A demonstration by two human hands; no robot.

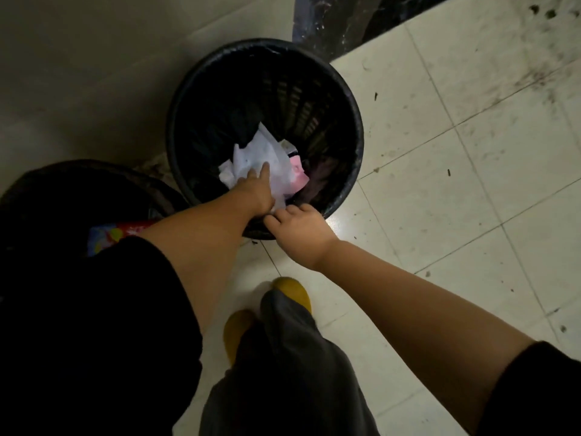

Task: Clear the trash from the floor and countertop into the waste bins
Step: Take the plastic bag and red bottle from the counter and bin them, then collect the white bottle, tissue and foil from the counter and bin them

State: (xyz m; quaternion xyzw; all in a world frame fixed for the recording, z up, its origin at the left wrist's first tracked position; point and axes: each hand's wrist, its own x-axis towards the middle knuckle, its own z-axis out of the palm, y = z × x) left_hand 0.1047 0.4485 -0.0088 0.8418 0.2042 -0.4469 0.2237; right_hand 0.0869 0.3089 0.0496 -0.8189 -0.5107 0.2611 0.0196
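**Trash pressed down into the slatted black bin**

Trash (pixel 267 165), a crumpled mass of white paper with a pink scrap at its right edge, is seen lying inside the black slatted bin (pixel 339 99), toward the near side of its bottom. The left hand (pixel 256 187) is reached down past the near rim and laid on top of the paper, fingers spread flat rather than curled around anything; nothing appears to be gripped by it. The right hand (pixel 298 228) is placed at the near rim of the bin, fingers bent over the edge, though whether the rim is actually clamped or only touched cannot be told in the dim light.

A second bin (pixel 41 184) is set just beside the first, on the left, with a red and multicoloured wrapper (pixel 116 232) visible in it. The tiled floor (pixel 456 152) to the right is marked with dark specks and smears, so the task is judged to be unfinished.

Several things could go wrong from here. The light bin could be tipped toward the person if weight is put on the near rim. Paper could be dragged back out if it clings to the left hand when that hand is lifted. Small scraps could also be pushed through the open slats if the pile is pressed hard sideways.
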